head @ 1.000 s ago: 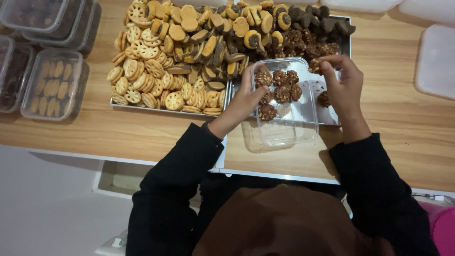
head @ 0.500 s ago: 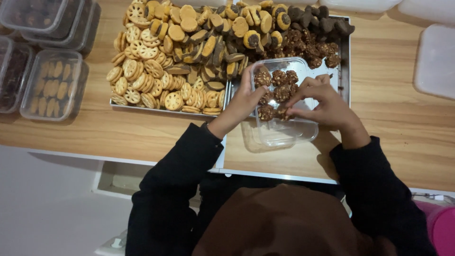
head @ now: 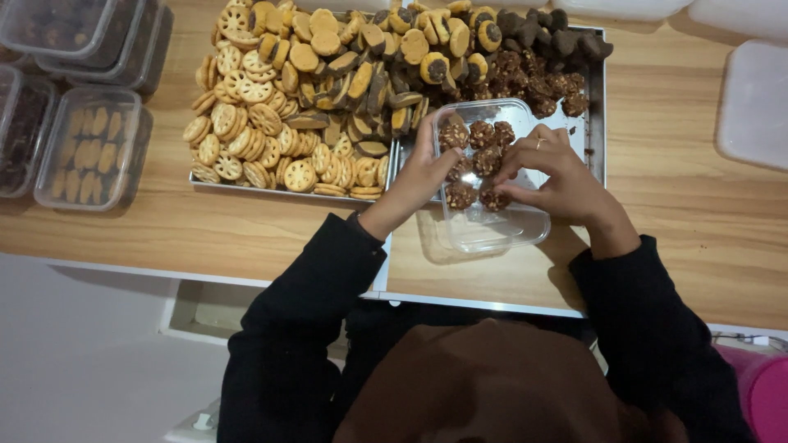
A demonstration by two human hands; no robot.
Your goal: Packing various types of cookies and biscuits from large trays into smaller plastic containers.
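We count one clear plastic box (head: 501, 226), tilted, its long axis running from the metal trays toward us, its near end resting on the wooden table (head: 689, 205) and its far end over the right tray. Contents: about seven brown nut-studded cookies (head: 482, 133), packed at the far end; the near half is bare.

Our left hand (head: 423, 172) grips the box's left wall, thumb over the rim. Our right hand (head: 554, 176) reaches inside from the right, fingertips pinched on one cookie (head: 492, 198) in the nearest row.

Two metal trays stand side by side beyond the box. The left tray (head: 246, 182) holds a heap of pale lattice biscuits and two-tone oblong ones, too many to count. The right tray (head: 597, 107) holds dark cookies along its far edge, with much of its floor bare.

At left, we see four lidded clear tubs (head: 90, 148), the nearest showing rows of pale biscuits. At right, we see white lids (head: 755, 107), partly cut off.
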